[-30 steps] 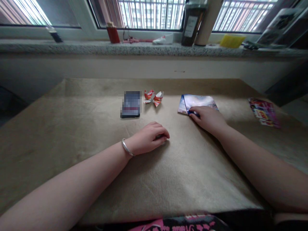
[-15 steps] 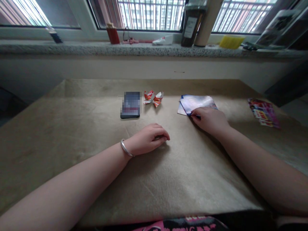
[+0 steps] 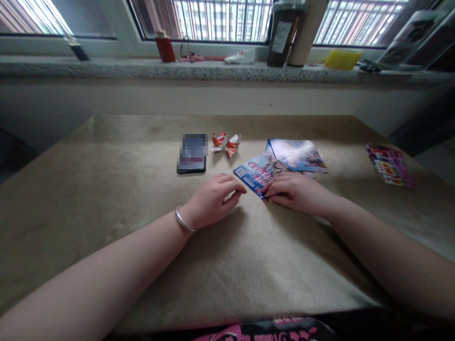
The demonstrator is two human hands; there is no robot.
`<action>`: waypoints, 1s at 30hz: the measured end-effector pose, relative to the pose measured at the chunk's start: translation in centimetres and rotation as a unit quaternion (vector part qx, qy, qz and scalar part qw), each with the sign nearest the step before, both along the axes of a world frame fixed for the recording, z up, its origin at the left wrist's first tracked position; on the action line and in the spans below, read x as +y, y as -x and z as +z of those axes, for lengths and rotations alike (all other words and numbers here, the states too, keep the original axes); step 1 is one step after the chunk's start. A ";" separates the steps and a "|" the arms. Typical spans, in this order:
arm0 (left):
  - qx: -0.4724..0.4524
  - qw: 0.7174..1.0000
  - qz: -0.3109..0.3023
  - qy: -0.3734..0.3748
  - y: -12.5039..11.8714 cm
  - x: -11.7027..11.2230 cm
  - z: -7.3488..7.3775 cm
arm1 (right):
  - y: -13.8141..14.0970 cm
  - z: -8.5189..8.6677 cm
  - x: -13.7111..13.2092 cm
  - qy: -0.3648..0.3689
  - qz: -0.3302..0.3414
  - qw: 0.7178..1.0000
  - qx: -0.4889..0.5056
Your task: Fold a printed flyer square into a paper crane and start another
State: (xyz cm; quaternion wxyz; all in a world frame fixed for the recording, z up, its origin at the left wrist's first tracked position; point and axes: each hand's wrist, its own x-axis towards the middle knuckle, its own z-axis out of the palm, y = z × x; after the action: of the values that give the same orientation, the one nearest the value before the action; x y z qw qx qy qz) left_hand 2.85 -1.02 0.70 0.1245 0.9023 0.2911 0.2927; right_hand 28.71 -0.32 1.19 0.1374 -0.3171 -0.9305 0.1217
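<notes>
My right hand [image 3: 293, 193] rests on the tan table cover [image 3: 106, 189] and pinches the near corner of a blue printed paper sheet [image 3: 256, 174]. That sheet lies flat, partly off a small stack of similar blue sheets [image 3: 298, 155] behind it. My left hand [image 3: 213, 199], with a silver bangle on the wrist, sits loosely curled on the cover just left of the sheet, fingers close to its edge and holding nothing.
A dark phone [image 3: 192, 154] lies beyond my left hand. A folded red and white paper figure [image 3: 226, 142] sits beside it. A pink printed leaflet [image 3: 389, 165] lies at the far right. The windowsill [image 3: 213, 71] holds a red cup, a dark jar and a yellow item.
My right hand has drawn one blue sheet off the stack, towards me and to the left. My left hand has shifted slightly forward and its fingers have loosened.
</notes>
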 end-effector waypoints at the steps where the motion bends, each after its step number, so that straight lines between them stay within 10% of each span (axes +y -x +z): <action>1: 0.009 1.000 -0.001 -0.013 0.0 0.1 0.0 | 0.1 0.0 -0.1 0.009 0.012 1.000 0.013; 12: 0.120 0.992 -0.003 -0.028 0.0 0.6 -0.6 | 0.9 0.1 -0.7 0.152 0.198 0.962 0.114; 30: 0.236 0.965 -0.111 0.023 2.9 2.0 1.4 | -1.3 1.6 -0.5 0.331 0.084 0.939 0.026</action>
State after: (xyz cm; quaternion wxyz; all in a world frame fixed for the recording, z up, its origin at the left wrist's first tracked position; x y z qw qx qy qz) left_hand -0.03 0.93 2.08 0.1043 0.9695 0.2165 0.0488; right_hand 30.02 -0.85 2.77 0.0377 -0.2625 -0.8568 0.4422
